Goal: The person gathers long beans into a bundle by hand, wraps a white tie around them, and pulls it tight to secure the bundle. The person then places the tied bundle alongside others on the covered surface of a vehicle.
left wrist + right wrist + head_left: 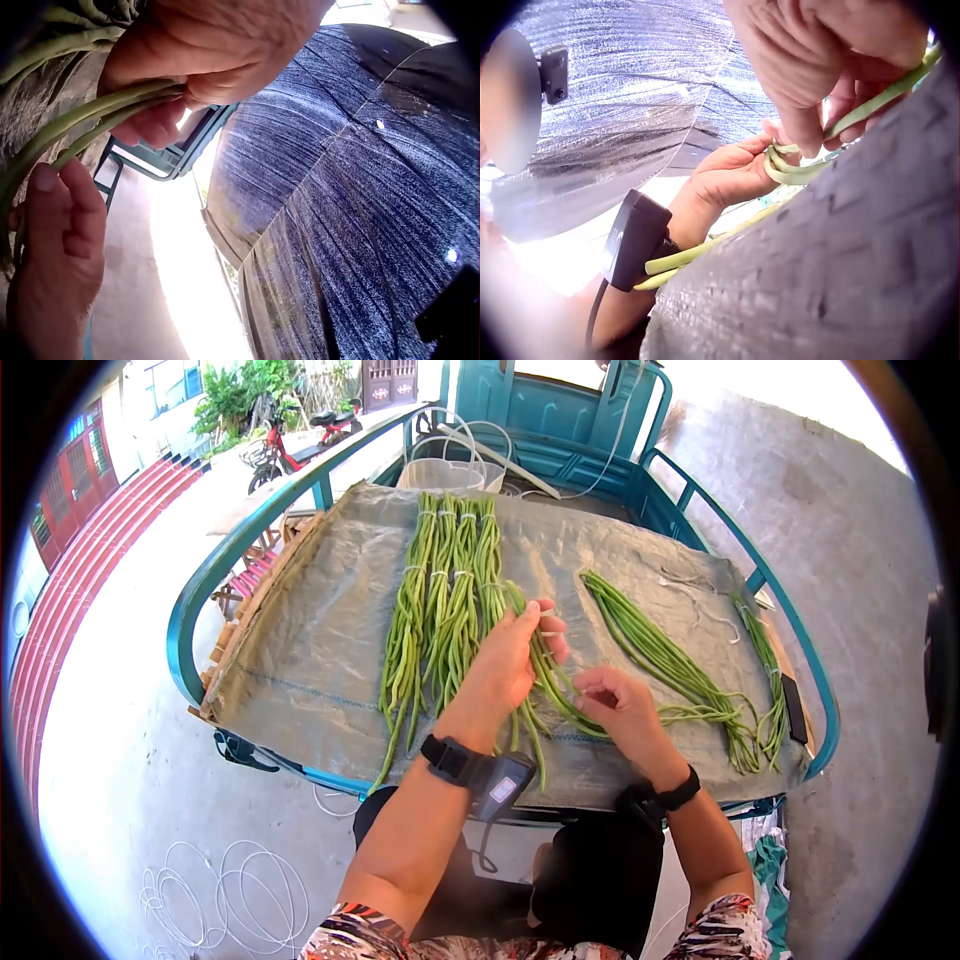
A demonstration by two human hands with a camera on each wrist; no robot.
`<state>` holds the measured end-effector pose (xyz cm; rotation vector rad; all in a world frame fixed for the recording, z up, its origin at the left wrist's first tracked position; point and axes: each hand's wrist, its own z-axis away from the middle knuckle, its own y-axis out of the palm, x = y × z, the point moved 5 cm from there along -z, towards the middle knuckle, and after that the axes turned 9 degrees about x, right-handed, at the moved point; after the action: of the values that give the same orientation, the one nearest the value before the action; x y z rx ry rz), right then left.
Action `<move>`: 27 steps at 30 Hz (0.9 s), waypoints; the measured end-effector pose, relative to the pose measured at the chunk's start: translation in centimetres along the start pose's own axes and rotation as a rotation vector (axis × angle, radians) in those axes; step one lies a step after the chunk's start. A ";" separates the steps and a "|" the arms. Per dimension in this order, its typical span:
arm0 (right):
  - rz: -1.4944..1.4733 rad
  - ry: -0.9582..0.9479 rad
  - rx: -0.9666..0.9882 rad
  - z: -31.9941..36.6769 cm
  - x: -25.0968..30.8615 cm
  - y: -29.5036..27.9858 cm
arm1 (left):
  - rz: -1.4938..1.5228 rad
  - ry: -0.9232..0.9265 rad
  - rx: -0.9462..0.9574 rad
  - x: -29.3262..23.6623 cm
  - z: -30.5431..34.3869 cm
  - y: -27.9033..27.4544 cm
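My left hand (512, 660) grips the upper part of a few long green beans (82, 120), with thin white bands (549, 622) around its fingers. Below and to the right, my right hand (622, 710) pinches one of these beans between thumb and fingertips, seen close up in the right wrist view, where a bean (885, 97) runs past the fingers. Left of the left hand lie several tied bundles of long beans (440, 600), side by side, with white ties. A loose pile of long beans (650, 640) stretches out on the right.
A grey woven sheet (300, 620) covers the bed of a blue-green cargo tricycle with side rails (240, 510). A small tied bunch of beans (768, 660) and a dark phone-like object (794, 708) lie at the right edge. White buckets (440, 475) stand behind the sheet.
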<state>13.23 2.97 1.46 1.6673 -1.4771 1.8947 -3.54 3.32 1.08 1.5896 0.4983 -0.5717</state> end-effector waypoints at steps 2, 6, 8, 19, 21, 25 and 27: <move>0.026 -0.011 0.000 0.0 0.1 0.0 | -0.021 0.029 0.076 0.2 -0.5 -0.4; 0.021 -0.004 -0.015 0.2 0.2 0.0 | -0.013 0.028 0.052 0.2 -0.6 -0.5; 0.149 -0.025 -0.080 0.7 0.5 -0.6 | 0.067 0.028 -0.045 0.2 -0.3 -0.5; 1.256 0.177 -0.370 7.3 -0.9 -15.5 | 0.189 0.045 -0.182 0.9 -0.6 -2.2; 1.329 0.189 -0.334 7.1 -0.7 -16.8 | 0.126 0.086 -0.244 0.4 -0.5 -2.6; 1.446 0.206 -0.312 6.2 -2.6 -19.7 | 0.172 0.119 -0.289 -0.2 -0.4 -3.6; 1.371 0.109 -0.315 4.5 -3.6 -19.5 | 0.147 0.081 -0.329 -0.1 -0.5 -3.5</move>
<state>31.05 10.27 7.96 0.2468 -3.0302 1.8843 -5.80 4.10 -1.54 1.3248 0.5029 -0.2972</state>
